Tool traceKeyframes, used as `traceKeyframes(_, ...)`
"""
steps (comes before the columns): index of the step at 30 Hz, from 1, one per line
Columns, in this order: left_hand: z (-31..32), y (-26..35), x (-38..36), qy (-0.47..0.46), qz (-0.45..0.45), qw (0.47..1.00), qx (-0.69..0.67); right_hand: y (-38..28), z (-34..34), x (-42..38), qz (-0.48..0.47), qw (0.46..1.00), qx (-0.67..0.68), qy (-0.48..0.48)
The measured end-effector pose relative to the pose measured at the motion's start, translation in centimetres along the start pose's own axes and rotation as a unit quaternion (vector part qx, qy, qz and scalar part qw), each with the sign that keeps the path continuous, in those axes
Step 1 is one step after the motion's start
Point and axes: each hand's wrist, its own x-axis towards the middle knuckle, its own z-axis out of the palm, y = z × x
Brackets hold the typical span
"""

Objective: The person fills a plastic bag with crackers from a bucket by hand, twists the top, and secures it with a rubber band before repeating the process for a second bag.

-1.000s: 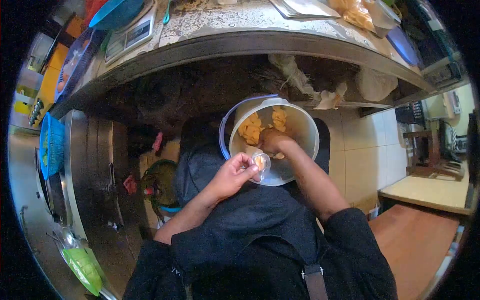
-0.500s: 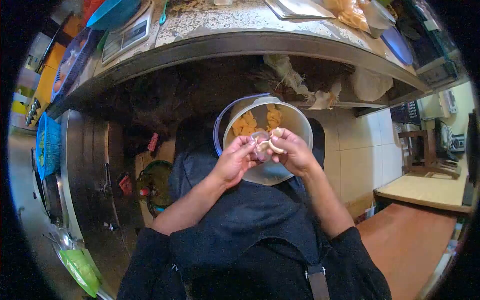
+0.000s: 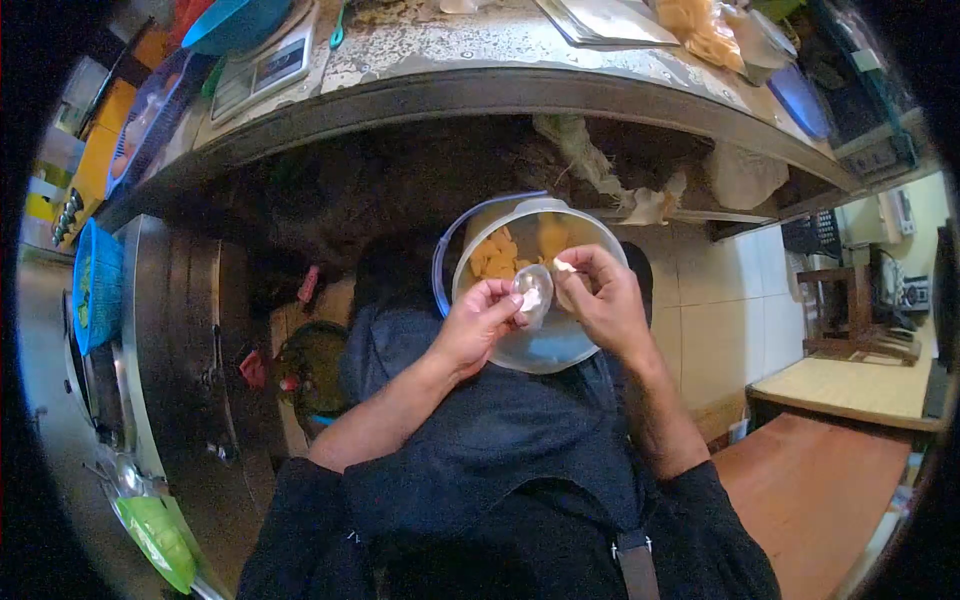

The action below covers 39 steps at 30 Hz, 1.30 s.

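Hands: our left hand (image 3: pixel 482 322) pinches a small clear bag (image 3: pixel 531 292) | our right hand (image 3: pixel 597 296) pinches a pale chip (image 3: pixel 565 266) beside its mouth | both over the chip-filled plastic bucket (image 3: pixel 545 345) below the counter (image 3: pixel 500 60).

The bucket (image 3: pixel 560 345) sits on the lap with its mouth open upward, but the left hand (image 3: pixel 478 325) and right hand (image 3: pixel 600 300) crowd its near rim. The bench (image 3: pixel 480 75) edge overhangs close beyond it. The tiled floor (image 3: pixel 730 320) to the right lies open.
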Motion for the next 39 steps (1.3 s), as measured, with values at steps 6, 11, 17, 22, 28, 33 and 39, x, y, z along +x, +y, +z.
traceKeyframes(6,0.5,0.8,-0.6,0.033,0.053,0.989,0.130,-1.3,-2.0,0.2,-0.051,0.961,-0.271,0.004)
traceKeyframes(11,0.3,1.6,-0.4,0.000,0.064,0.985,0.157,0.4,-1.1,-0.3,-0.136,0.956,-0.255,-0.050)
traceKeyframes(17,0.7,3.8,-0.5,-0.044,0.078,0.979,0.185,-0.7,-0.9,0.6,-0.151,0.937,-0.281,-0.139)
traceKeyframes(22,1.4,7.6,-0.1,-0.072,0.106,0.941,0.313,-3.9,-2.9,1.4,-0.197,0.886,-0.377,-0.185)
traceKeyframes(28,4.1,11.8,0.7,0.029,0.263,0.753,0.603,-7.9,-3.9,2.9,-0.353,0.858,-0.326,-0.183)
traceKeyframes(33,5.7,15.4,0.6,-0.082,0.237,0.897,0.364,-13.1,-5.0,4.4,-0.442,0.835,-0.303,-0.126)
traceKeyframes(39,5.4,14.0,1.1,-0.321,0.090,0.933,0.138,-17.7,-6.2,7.8,-0.357,0.897,-0.229,-0.121)
